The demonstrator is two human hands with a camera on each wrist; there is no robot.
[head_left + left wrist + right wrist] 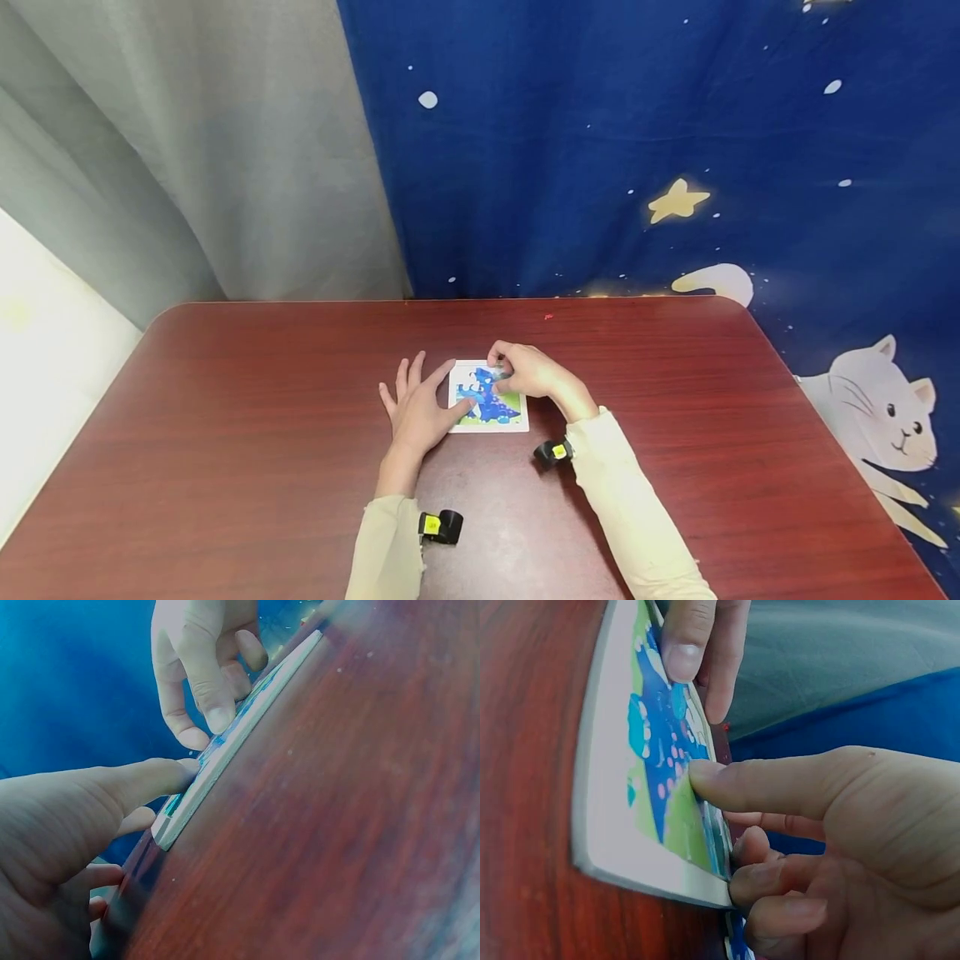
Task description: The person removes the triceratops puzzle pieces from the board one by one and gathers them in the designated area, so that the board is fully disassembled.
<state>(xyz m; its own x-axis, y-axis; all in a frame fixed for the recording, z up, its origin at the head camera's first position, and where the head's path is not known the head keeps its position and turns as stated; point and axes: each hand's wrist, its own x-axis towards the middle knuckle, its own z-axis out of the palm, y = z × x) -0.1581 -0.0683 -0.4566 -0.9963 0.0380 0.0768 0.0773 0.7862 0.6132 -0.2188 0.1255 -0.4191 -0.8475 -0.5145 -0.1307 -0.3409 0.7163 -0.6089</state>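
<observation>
A small jigsaw puzzle (487,410) with a blue dinosaur picture in a white frame lies flat on the table. My left hand (422,417) is at its left side: the thumb rests on the picture, the index finger reaches the far left corner, and the other fingers spread over the table. From the right, my right hand (528,371) touches the picture with its thumb (709,776). Its index fingertip is near the far part of the puzzle, and the remaining fingers are bent. Whether a loose piece sits between thumb and index finger is hidden.
The red-brown wooden table (262,433) ends at a far edge in front of a grey curtain (285,167) and a blue starry curtain (562,167). A small red mark (548,317) lies near that edge. Black wrist cameras (447,527) hang by both sleeves.
</observation>
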